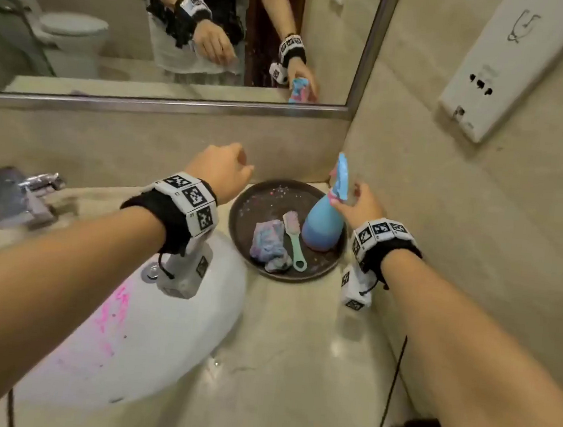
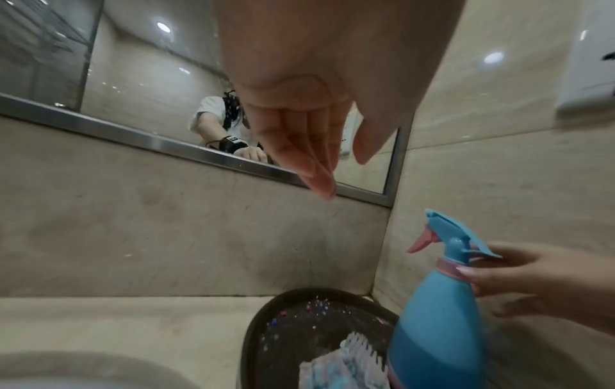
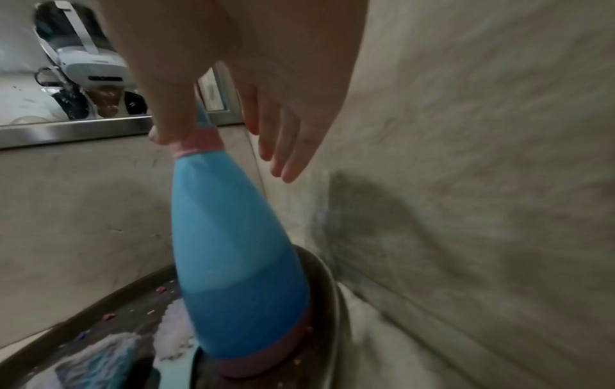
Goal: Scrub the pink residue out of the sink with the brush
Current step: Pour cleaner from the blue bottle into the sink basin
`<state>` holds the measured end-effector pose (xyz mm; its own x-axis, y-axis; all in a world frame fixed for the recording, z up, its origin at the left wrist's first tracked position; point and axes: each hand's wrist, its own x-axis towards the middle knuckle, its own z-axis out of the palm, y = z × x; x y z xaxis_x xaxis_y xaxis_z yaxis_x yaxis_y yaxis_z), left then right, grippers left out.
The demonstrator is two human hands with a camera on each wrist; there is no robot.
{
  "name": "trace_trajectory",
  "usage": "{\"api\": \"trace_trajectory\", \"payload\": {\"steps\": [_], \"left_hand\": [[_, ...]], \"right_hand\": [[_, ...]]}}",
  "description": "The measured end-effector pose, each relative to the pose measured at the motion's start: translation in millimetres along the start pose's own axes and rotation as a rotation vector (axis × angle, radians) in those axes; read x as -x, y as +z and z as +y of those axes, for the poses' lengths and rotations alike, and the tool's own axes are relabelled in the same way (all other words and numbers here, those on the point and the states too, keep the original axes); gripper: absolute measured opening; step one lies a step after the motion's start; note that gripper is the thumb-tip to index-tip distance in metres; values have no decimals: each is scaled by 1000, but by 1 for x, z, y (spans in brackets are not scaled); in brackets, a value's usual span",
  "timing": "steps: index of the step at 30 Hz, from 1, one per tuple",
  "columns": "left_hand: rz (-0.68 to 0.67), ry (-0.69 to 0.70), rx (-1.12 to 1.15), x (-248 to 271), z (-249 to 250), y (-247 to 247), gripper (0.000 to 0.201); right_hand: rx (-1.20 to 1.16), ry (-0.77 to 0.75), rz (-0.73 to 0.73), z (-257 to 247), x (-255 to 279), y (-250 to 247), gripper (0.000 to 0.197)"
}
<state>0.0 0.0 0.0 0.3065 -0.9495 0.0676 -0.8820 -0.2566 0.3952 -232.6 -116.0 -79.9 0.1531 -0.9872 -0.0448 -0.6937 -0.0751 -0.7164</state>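
Pink residue (image 1: 114,314) streaks the left inner wall of the white sink (image 1: 171,340). On the round dark tray (image 1: 250,203) at the counter's back right corner lie a green-handled brush (image 1: 294,242), its bristles (image 2: 362,350) pointing away from me, a blue-pink cloth (image 1: 270,245) and an upright blue spray bottle (image 1: 321,227). My right hand (image 1: 360,203) is at the bottle's neck: the thumb touches the pink collar (image 3: 196,143), while the fingers (image 3: 283,158) are straight and off the bottle (image 3: 233,250). My left hand (image 1: 232,170) hovers left of the tray with relaxed fingers (image 2: 309,158), holding nothing.
A chrome faucet (image 1: 24,195) stands at the sink's back left, with the drain (image 1: 152,271) below my left wrist. The mirror (image 1: 153,29) hangs above the backsplash. The right wall, with a white dispenser (image 1: 513,74), runs close beside the tray.
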Motion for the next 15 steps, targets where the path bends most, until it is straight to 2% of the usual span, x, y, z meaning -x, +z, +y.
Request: {"api": "trace_trajectory", "payload": {"steps": [3,7,9,15], "left_hand": [[-5,-31,20,-6,-6,14,28],[-7,-77,16,-8,-18,26,27],[-5,-101,-1,-8,-29,29,28],[-17,-229,-25,-4,-69,18,28]], "right_hand": [[-149,-96,-60,-2,-11,8,52],[-200,-181,-31,3,-26,24,64],[-245,-171,-30,0,-29,28,64],[-307,-196,49,-24,-35,33,33]]}}
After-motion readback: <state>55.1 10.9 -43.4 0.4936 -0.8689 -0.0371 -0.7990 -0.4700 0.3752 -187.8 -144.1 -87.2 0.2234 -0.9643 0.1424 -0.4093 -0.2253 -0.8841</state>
